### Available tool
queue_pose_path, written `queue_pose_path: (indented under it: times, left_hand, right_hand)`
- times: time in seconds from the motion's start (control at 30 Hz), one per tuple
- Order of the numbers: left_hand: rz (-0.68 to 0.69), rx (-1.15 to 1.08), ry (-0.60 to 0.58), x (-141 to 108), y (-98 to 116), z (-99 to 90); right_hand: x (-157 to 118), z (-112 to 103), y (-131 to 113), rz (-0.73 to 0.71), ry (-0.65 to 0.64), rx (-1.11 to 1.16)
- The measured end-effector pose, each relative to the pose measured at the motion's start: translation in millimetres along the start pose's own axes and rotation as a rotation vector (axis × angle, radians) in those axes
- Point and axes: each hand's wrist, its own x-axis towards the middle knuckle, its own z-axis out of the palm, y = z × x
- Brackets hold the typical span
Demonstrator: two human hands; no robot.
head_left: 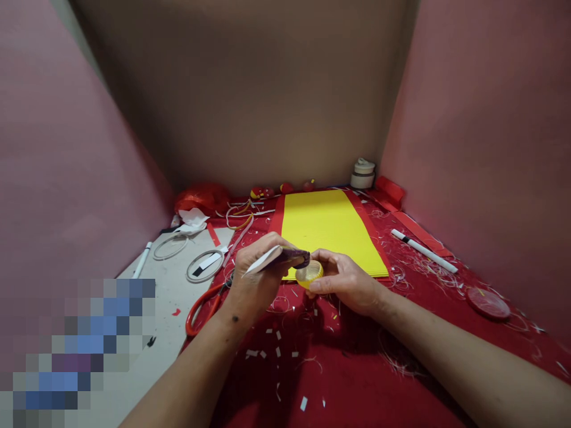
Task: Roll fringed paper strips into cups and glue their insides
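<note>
Cup (317, 277): small, ribbed yellow outside and pale within, near the middle of the frame, mouth upward;
Right grip (343, 279): closed lightly about the cup's right side, thumb along the near wall, fingers round the far rim;
Left grip (254, 276): closed round a dark tube (292, 257) with a broad pale end (265, 260); the narrow tip is at the cup's mouth; whether it touches, I cannot tell;
Yellow sheets (330, 232): stacked just beyond both grips;
Red surface (352, 374): strewn with white scraps and fine threads;
Scissors (191, 321): red-handled, left of centre, partly hidden by the left arm;
Pale board (169, 309): at left, carrying two rings (189, 271);
White pot (363, 175): upper right of centre;
White pen (426, 252): right of the sheets
</note>
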Motion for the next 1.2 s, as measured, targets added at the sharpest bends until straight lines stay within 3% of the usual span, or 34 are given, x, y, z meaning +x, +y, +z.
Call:
queue_pose_path:
  times: [0.9,1.2]
  left_hand:
    - [-0.098,-0.024,0.038,2.2,0.6,-1.0]
    - [-0.339,-0.29,0.191,3.5,3.6,2.1]
  right_hand:
    - [1.6,-3.0,5.3,-0.025,-0.026,0.069]
    - [1.0,-0.1,-0.8,0.01,-0.062,0.236]
